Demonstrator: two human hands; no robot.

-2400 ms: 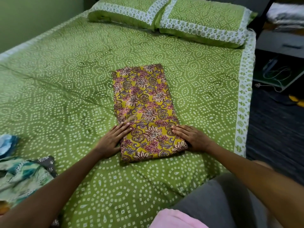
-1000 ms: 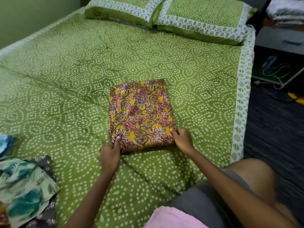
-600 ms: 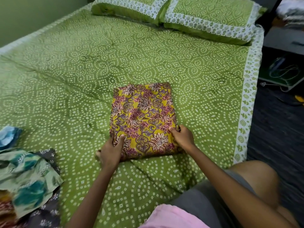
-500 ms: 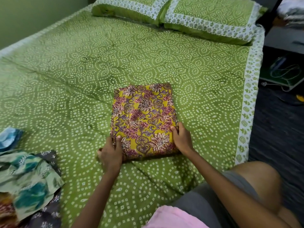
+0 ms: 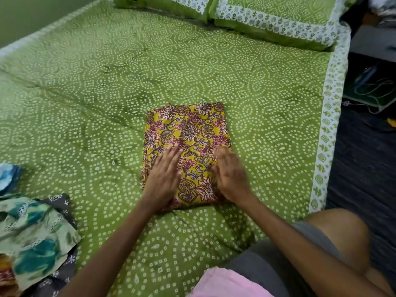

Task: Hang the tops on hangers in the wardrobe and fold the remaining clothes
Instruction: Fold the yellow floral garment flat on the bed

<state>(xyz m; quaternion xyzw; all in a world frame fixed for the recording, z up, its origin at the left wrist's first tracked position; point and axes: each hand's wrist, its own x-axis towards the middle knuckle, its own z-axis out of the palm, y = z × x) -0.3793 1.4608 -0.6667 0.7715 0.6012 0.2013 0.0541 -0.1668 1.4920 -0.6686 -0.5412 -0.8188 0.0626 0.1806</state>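
A yellow floral garment (image 5: pixel 188 131), folded into a compact rectangle, lies in the middle of the green bed (image 5: pixel 107 86). My left hand (image 5: pixel 164 177) lies flat on its near left part with the fingers straight. On the near right part rests my right hand (image 5: pixel 230 176), also flat, palm down. Both hands press the cloth and cover its near half.
A heap of loose clothes (image 5: pixel 32 236) in teal, grey and blue prints sits at the bed's near left. Two green pillows (image 5: pixel 267 16) lie at the head. The bed's right edge drops to a dark floor (image 5: pixel 364 168) with cables and a low shelf.
The long garment was folded in half toward me. Both hands then let go of its near corners and moved onto the top, now lying flat on it.
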